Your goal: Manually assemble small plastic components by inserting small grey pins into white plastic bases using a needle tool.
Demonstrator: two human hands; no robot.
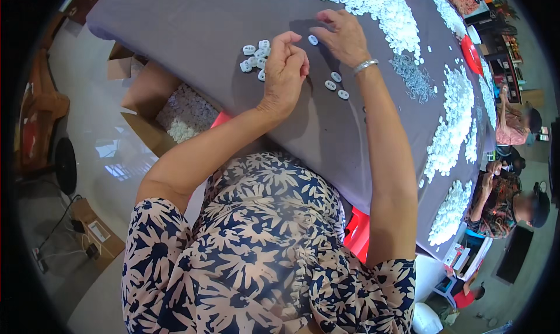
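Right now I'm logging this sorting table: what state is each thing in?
left hand: curled into a loose fist; whether it holds a piece, cannot tell
right hand: fingers spread, resting on the cloth
small pile of white pieces: bunched beside the left hand
loose white pieces: lying singly
cardboard box: open, holding white pieces

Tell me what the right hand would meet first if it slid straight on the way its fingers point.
The right hand points up and left across the grey cloth. A single white piece lies just by its fingertips, so probably that first; beyond it, bare cloth. Depth is hard to judge.
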